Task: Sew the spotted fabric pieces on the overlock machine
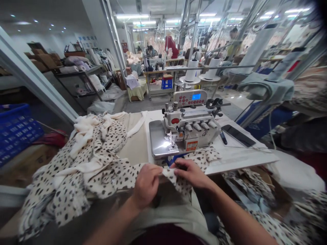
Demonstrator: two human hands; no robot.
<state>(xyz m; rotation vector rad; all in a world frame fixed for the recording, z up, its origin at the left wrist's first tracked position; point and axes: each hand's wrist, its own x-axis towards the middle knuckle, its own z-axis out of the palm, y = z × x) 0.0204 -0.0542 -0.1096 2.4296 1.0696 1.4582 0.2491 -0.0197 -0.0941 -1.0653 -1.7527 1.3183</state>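
White fabric with black spots (171,174) stretches between my two hands just in front of the sewing table. My left hand (147,183) is closed on its edge, fingers curled. On the other side, my right hand (190,173) pinches the same fabric between thumb and fingers. A small dark object shows under the right fingers; I cannot make out what it is. Just beyond the hands stands an overlock sewing machine (189,119), its lamp lighting the metal plate (159,139). A spotted piece (204,158) lies at the machine's front edge.
A heap of spotted fabric (102,153) covers the table's left side. At right lie a phone (237,135) and a dark-handled tool (223,137). Thread cones (191,70) stand behind the machine. A blue basket (19,129) is far left; a box of cloth (258,190) sits lower right.
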